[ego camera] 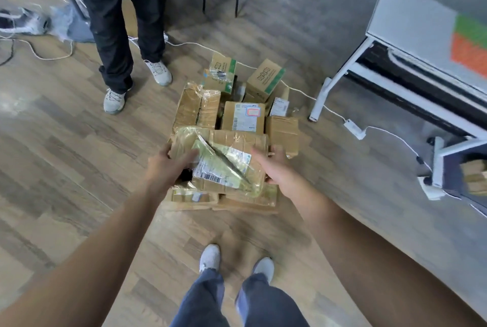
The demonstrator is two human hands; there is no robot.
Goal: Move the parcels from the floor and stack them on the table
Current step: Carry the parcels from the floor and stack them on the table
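pickup step — top parcel, on the floor pile, is gripped at both sides by left hand & right hand; nxt, a level lift & carry to the table is needed.

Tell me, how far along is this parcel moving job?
Early, it seems. Done: no parcel shows on the visible part of the table. In hand: the left hand and right hand grip the taped parcel by its sides, on top of the floor pile. Left: that pile's many other boxes, including the green-striped boxes at the back.
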